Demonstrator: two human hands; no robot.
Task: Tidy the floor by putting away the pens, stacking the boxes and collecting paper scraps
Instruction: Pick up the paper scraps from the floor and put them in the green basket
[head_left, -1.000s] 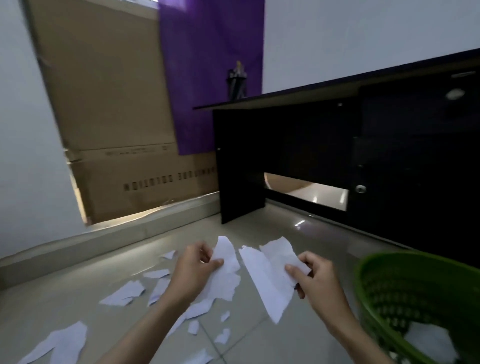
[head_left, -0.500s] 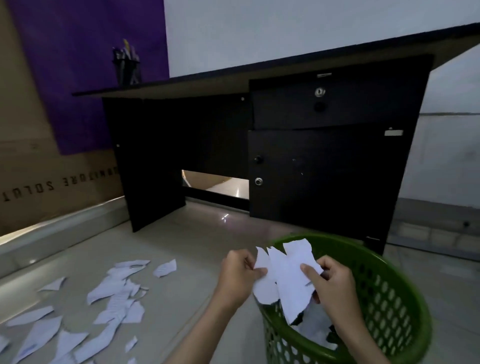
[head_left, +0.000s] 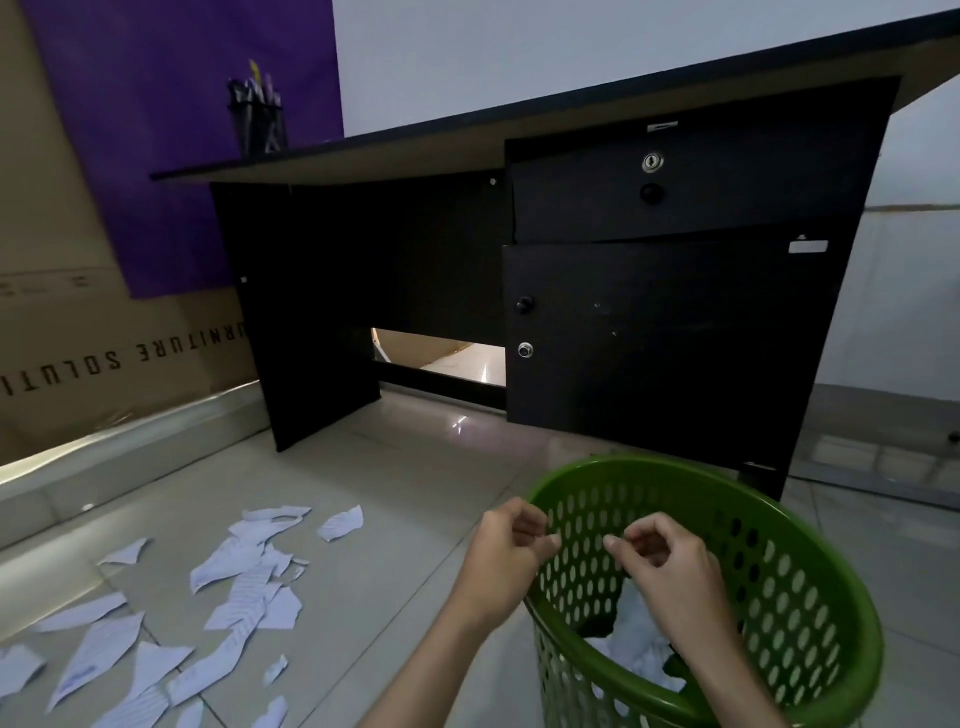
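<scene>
Paper scraps (head_left: 244, 587) across seemingly tiled floor (head_left: 415, 467)

- The left hand (head_left: 506, 558) was raised in front of the body, palm turned inward, its fingers loosely curled with the thumb tip near the fingertips, holding nothing.
- The right hand (head_left: 662, 566) was at about the same height, just beside the left but apart from it, its fingers also loosely curled around nothing.
- The fingertips of the two hands pointed toward each other across a small gap.
- Both forearms were bare and rose from the lower edge of the view, the left from lower left, the right from lower right.
</scene>
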